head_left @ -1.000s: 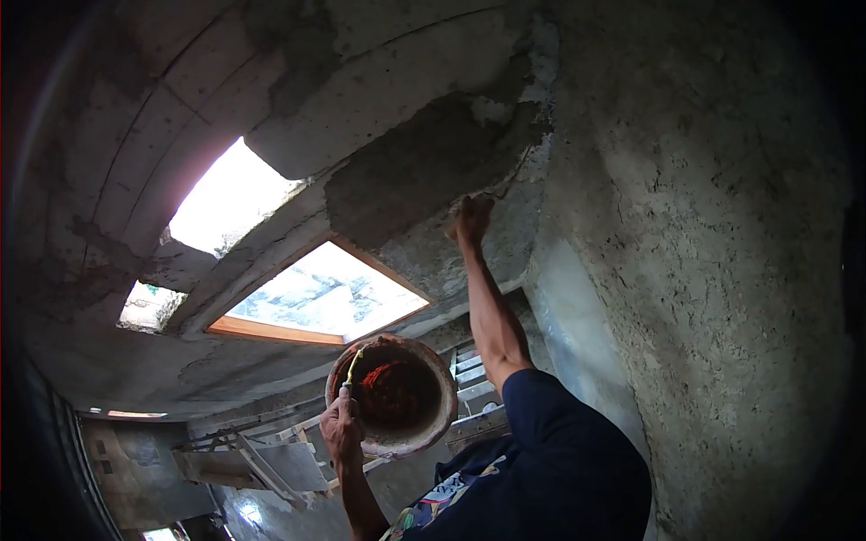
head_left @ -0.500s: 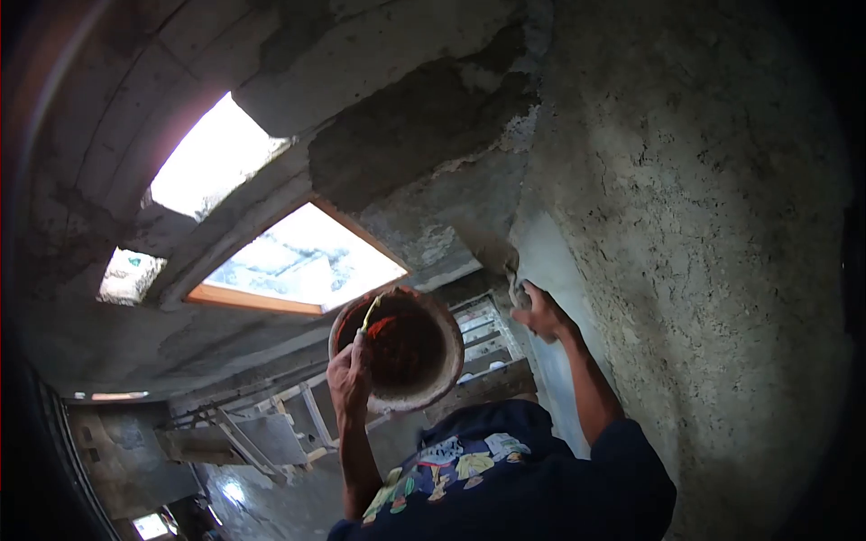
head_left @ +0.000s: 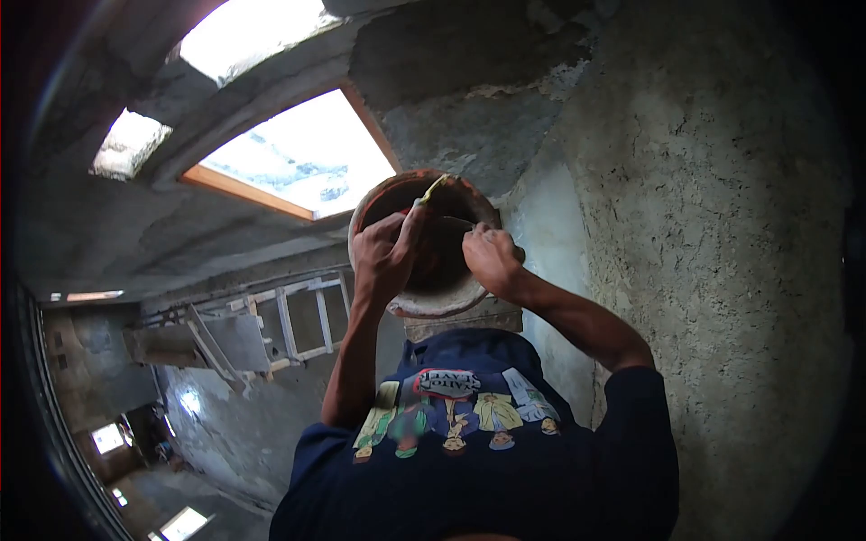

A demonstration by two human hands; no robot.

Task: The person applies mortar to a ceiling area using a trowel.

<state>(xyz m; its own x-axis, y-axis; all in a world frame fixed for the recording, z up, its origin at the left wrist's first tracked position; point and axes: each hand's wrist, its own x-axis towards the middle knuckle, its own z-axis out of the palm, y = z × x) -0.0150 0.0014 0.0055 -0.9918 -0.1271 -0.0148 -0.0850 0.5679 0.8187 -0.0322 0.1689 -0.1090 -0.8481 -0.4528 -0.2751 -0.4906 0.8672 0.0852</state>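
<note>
A round bucket (head_left: 442, 302) with a pale, crusted rim and a reddish inside is in front of my chest. My left hand (head_left: 386, 252) is closed on its yellowish handle (head_left: 435, 188), over the left part of the opening. At the right side of the opening, my right hand (head_left: 492, 256) is closed round the grip of a trowel, whose blade (head_left: 451, 221) shows only as a thin dark edge inside the bucket. The rest of the trowel is hidden by my fingers and the shadow.
A rough plastered wall (head_left: 686, 270) rises on the right. A wood-framed window opening (head_left: 302, 153) lies at the upper left, with two more bright openings beside it. Below left stands a wooden ladder-like frame (head_left: 302, 320). A plank is behind the bucket.
My right hand has moved from the wall down and left to the bucket, bringing the trowel into its opening. The view has shifted, and the bucket and left hand appear higher.
</note>
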